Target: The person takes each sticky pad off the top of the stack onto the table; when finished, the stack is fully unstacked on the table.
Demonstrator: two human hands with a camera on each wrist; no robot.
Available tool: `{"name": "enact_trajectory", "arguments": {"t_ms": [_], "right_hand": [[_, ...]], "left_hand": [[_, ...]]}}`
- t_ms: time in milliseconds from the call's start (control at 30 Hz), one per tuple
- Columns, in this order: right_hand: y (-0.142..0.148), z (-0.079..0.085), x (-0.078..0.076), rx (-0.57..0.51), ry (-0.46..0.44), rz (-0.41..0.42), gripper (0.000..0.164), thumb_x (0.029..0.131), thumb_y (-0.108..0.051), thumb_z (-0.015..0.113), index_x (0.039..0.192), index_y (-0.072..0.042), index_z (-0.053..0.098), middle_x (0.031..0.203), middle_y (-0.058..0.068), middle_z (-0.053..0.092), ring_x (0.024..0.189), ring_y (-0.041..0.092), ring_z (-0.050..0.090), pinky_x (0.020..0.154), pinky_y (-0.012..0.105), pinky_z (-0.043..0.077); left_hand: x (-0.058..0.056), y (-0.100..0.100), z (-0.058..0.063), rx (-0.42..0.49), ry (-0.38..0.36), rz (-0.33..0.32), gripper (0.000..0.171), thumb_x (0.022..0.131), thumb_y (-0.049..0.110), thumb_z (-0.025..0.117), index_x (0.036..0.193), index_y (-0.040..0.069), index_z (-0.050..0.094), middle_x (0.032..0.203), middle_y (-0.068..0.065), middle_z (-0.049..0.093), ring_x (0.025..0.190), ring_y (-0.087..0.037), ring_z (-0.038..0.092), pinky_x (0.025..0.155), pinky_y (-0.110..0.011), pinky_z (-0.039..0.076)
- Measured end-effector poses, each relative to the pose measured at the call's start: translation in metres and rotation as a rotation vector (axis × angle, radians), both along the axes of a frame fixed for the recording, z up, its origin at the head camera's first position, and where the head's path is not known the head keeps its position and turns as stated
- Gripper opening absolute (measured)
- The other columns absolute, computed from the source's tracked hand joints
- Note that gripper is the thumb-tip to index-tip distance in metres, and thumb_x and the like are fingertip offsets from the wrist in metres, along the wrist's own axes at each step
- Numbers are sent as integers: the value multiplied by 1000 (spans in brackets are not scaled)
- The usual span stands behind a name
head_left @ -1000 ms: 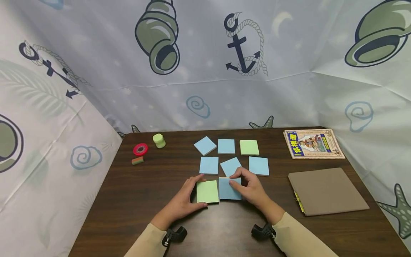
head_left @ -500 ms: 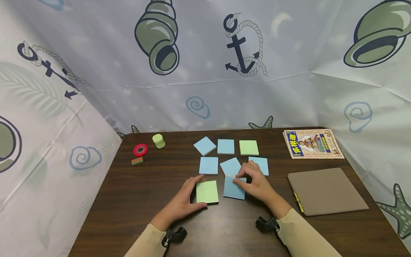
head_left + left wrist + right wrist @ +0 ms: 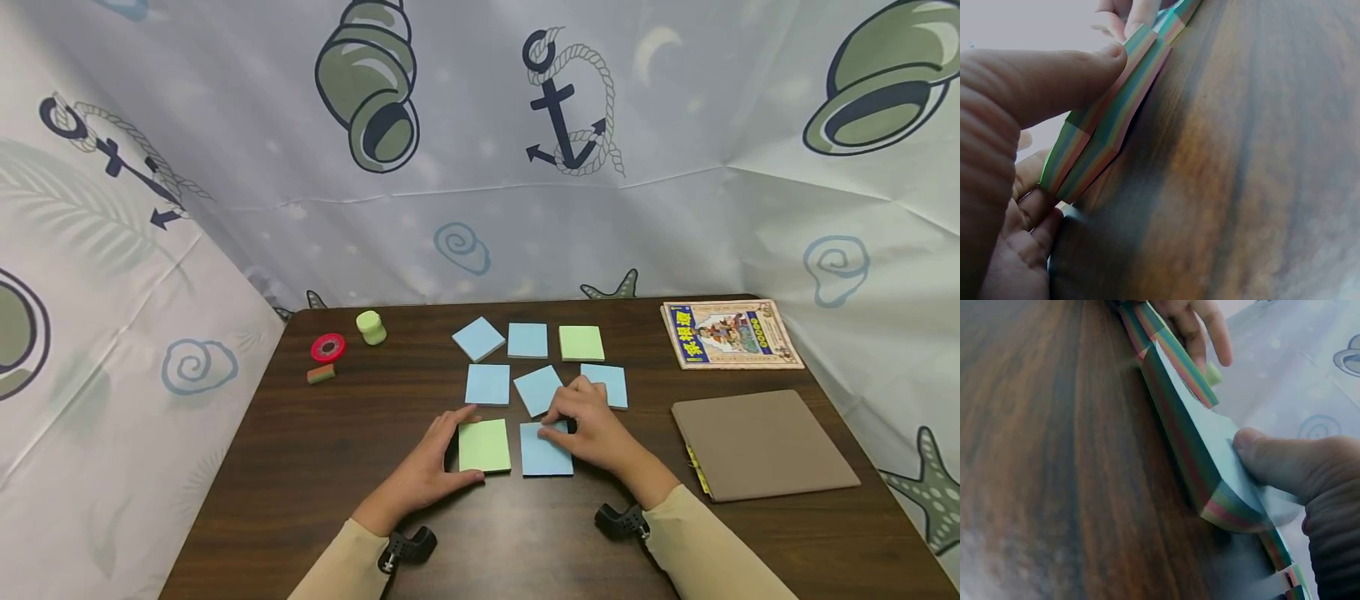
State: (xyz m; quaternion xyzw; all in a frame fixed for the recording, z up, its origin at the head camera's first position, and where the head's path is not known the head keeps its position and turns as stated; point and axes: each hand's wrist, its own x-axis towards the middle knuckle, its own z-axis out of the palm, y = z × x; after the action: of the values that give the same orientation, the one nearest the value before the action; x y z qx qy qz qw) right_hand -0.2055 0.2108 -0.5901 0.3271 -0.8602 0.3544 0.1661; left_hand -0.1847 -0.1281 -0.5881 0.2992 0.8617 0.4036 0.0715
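Observation:
Near the front middle of the table, my left hand (image 3: 423, 482) holds a green-topped stack of sticky note pads (image 3: 484, 447) between thumb and fingers. In the left wrist view that stack (image 3: 1107, 125) shows striped sides and two layers, with the thumb along its near side. Just to the right, my right hand (image 3: 596, 427) pinches a blue-topped sticky note pad (image 3: 542, 459) at its far right part. The right wrist view has the thumb on the pad's (image 3: 1200, 440) top face; the other fingertips are hidden. A narrow gap separates the two in the head view.
Behind the hands lie several blue pads (image 3: 487, 385) and a green pad (image 3: 581, 342). At the back left are a red ring (image 3: 327, 348), a small striped block (image 3: 321, 374) and a light green knob-shaped object (image 3: 371, 328). A magazine (image 3: 731, 335) and a brown folder (image 3: 765, 447) lie right.
My right hand has moved the blue-topped pad rightward, away from the green stack, and then nearer the table's front. My left hand stays around the green stack.

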Motion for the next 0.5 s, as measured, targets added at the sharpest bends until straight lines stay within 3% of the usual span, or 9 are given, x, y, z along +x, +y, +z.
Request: {"name": "enact_trajectory", "arguments": {"t_ms": [333,500], "right_hand": [[-2,0,2,6,-7,8,25,85,-15,94,83,-28,73,89,-12,61,98,10,42,88,44,21],[-4,0,3,-21,-13,14,23,88,-15,92,91,-26,72,92,-14,64,92,8,45,86,34,33]], "left_hand": [[-2,0,-2,2,41,-9,104,89,26,94,172,18,31,160,2,54,144,-20,49,118,-52,42],[-2,0,-3,-3,63,-15,103,89,27,94,171,16,32,159,2,54,145,-20,49,118,-51,43]]}}
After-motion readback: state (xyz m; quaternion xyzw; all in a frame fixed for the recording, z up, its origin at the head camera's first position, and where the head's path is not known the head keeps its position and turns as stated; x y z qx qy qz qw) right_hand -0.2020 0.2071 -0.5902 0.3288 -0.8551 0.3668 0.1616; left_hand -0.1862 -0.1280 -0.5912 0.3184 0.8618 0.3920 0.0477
